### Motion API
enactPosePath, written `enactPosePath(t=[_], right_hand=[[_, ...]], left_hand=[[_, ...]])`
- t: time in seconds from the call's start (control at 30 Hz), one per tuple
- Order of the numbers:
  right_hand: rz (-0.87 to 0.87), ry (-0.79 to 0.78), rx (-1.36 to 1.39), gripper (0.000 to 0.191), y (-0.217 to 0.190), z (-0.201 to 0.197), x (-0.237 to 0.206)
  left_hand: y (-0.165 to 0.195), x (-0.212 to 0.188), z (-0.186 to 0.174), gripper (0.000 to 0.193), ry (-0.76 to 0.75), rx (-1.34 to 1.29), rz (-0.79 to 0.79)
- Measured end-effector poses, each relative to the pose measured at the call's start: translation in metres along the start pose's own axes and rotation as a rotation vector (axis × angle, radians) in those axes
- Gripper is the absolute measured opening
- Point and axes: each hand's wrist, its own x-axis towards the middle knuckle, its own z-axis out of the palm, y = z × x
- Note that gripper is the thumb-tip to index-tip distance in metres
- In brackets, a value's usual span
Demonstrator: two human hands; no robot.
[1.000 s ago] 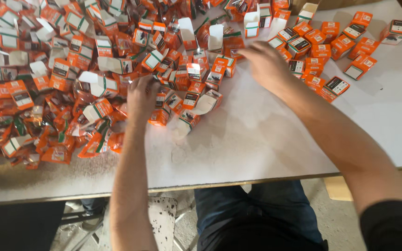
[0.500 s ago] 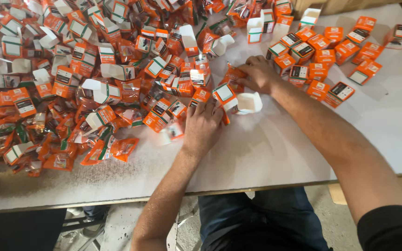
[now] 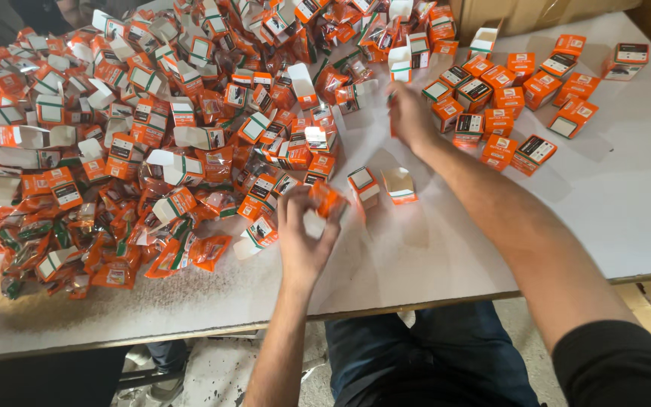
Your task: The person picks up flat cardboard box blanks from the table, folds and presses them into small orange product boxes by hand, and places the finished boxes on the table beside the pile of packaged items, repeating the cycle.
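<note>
The left hand (image 3: pixel 307 241) is pinching an orange packet (image 3: pixel 325 200) above the surface (image 3: pixel 491 256); the right hand (image 3: pixel 410 117) is hovering, fingers loosely apart, beside closed orange boxes (image 3: pixel 506 98).

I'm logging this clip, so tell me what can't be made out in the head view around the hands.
- Left hand: the small orange box at its fingertips is motion-blurred; grip unclear.
- Right hand: blurred; whether it holds anything cannot be told.
- Pile of orange boxes: cut off by the left and top edges.
- Open boxes: contents too small to see.

A packing workshop — worn white worktable (image 3: pixel 627 196) heaped with small orange cartons (image 3: pixel 190 136) (cardboard box (image 3: pixel 521 13) behind).
</note>
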Motion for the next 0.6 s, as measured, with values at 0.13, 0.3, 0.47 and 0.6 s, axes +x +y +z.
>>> enactPosePath(t=[0.13, 0.3, 0.47, 0.6], right_hand=[[0.091, 0.114, 0.418, 0.014, -0.016, -0.055, -0.012], [0.377, -0.399, 0.403, 0.016, -0.081, -0.112, -0.150], [0.487, -0.487, 0.475, 0.031, -0.111, -0.095, -0.228], [0.221, -0.577, 0.525, 0.016, -0.097, -0.101, -0.228]], left_hand=[[0.013, -0.058, -0.001, 0.054, -0.068, -0.531, -0.253], [0.031, -0.122, 0.026, 0.079, 0.107, -0.427, -0.145], [0.057, -0.128, 0.054, 0.075, -0.085, 0.154, 0.423], [0.068, -0.104, 0.020, 0.074, -0.300, -0.317, 0.111]])
